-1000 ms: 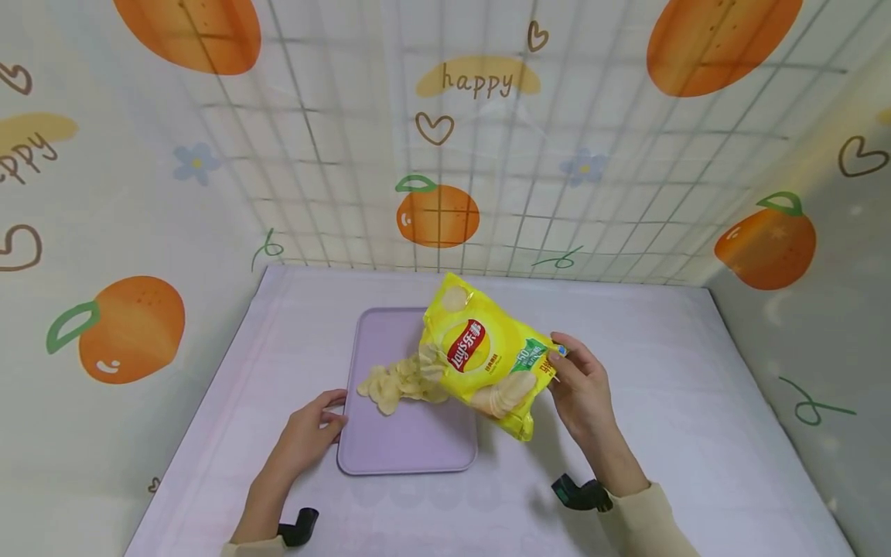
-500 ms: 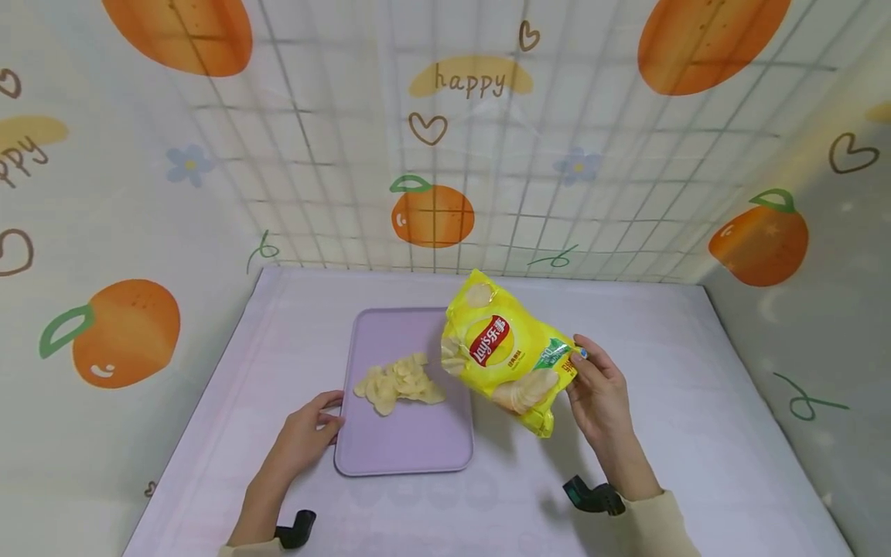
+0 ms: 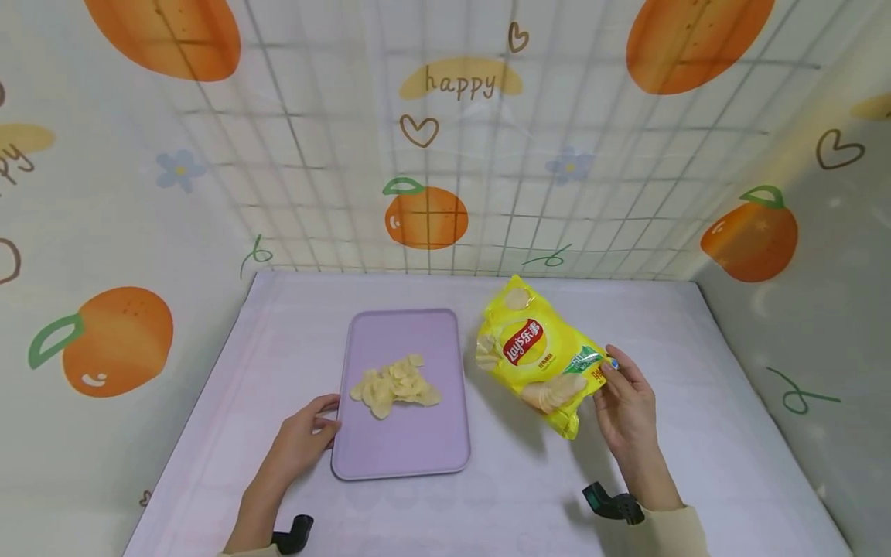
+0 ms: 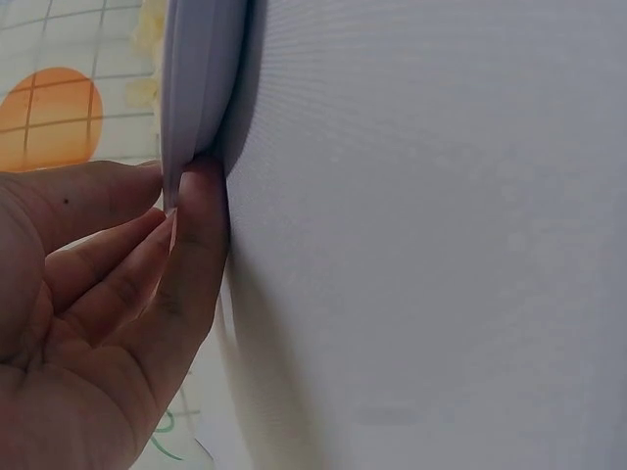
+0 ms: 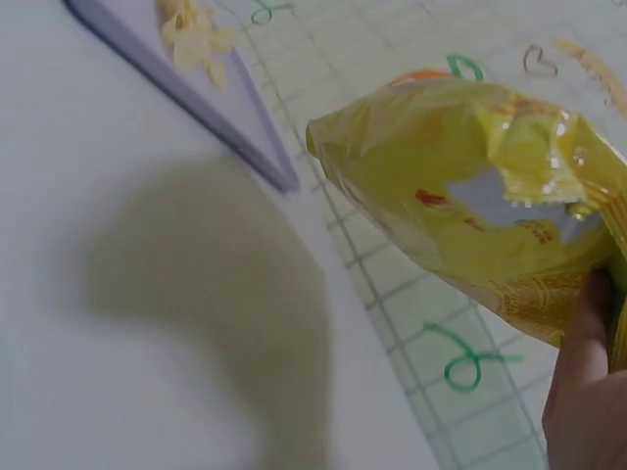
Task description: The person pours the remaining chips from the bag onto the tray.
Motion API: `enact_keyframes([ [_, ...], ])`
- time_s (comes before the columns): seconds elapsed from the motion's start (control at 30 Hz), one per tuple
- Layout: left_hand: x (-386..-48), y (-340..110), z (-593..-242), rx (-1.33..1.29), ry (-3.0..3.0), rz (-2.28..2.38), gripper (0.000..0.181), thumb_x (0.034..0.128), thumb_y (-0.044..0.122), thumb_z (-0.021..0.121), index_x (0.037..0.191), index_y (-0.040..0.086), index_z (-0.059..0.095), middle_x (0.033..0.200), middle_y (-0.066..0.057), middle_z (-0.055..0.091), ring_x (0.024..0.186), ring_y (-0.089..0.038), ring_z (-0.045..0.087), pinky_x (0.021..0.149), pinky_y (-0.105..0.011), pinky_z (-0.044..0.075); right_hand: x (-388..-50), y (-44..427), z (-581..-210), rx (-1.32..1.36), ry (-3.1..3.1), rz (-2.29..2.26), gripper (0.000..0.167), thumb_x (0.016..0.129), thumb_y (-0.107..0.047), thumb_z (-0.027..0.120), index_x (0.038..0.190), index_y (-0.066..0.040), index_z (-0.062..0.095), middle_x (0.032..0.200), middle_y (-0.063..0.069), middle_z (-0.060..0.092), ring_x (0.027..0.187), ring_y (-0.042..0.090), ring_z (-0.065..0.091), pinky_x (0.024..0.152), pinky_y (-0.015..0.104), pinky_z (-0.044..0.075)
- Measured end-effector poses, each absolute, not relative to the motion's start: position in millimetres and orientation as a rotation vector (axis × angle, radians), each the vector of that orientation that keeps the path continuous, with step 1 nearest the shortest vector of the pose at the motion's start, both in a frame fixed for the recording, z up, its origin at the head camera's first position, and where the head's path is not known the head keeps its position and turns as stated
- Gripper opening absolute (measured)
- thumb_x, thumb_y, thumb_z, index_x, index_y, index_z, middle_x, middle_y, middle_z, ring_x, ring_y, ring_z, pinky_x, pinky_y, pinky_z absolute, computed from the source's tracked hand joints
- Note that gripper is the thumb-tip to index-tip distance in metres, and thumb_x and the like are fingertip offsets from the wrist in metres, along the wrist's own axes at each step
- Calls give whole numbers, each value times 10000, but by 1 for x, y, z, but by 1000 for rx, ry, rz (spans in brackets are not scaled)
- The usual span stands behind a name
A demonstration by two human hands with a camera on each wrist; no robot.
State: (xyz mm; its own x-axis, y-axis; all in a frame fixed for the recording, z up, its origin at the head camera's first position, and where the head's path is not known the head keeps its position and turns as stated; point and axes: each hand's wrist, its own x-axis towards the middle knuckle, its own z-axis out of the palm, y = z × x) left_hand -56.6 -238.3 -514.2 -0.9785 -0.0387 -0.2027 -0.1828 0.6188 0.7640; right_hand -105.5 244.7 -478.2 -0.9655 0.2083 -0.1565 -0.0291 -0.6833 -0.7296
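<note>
A purple tray lies on the table with a small heap of potato chips near its middle. At its left side, my left hand pinches the rim; in the left wrist view the thumb is on one face and a finger reaches under the other. To the right of the tray, a yellow Lay's chip bag is held tilted above the table. My right hand grips the bag's lower right end. The right wrist view shows the back of the bag and part of my right hand.
A pale cloth covers the table. Behind it stands a grid draped with fabric printed with oranges and hearts, and similar fabric hangs on both sides. Each wrist wears a black device.
My right hand has carried the chip bag rightward, from over the tray to beside it, uncovering the chips and the tray's right part. My left hand stays at the tray's rim.
</note>
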Motion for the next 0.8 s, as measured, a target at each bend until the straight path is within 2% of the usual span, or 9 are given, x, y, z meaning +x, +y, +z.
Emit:
enact_keyframes([
  [0.2, -56, -238, -514, -187, 2674, 1288, 468, 957, 38, 639, 1413, 52, 532, 1320, -177, 617, 926, -208, 691, 696, -275, 585, -104, 263, -490, -445, -1002, 2754, 392, 949, 50, 632, 1334, -18, 600, 1301, 96, 446, 1100, 225, 571, 931, 311, 528],
  [0.5, -56, -238, -513, -184, 2677, 1275, 471, 953, 38, 645, 1410, 53, 534, 1319, -173, 618, 944, -215, 685, 701, -280, 586, -100, 278, -503, -618, -903, 2717, 448, 933, 35, 665, 1364, -55, 582, 1433, 81, 375, 1286, 250, 469, 970, 335, 501],
  [0.7, -57, -238, -513, -190, 2675, 1269, 469, 958, 44, 640, 1414, 56, 531, 1328, -176, 612, 972, -235, 683, 708, -283, 590, -96, 283, -505, -703, -939, 2689, 465, 930, 5, 684, 1374, -84, 577, 1462, 61, 361, 1294, 234, 445, 965, 314, 506],
  [0.8, -57, -238, -514, -198, 2673, 1264, 468, 962, 49, 641, 1417, 63, 531, 1333, -175, 609, 978, -242, 685, 710, -284, 591, -93, 285, -507, -765, -1022, 2649, 483, 928, -20, 697, 1387, -103, 568, 1447, 46, 376, 1247, 215, 459, 916, 268, 532],
])
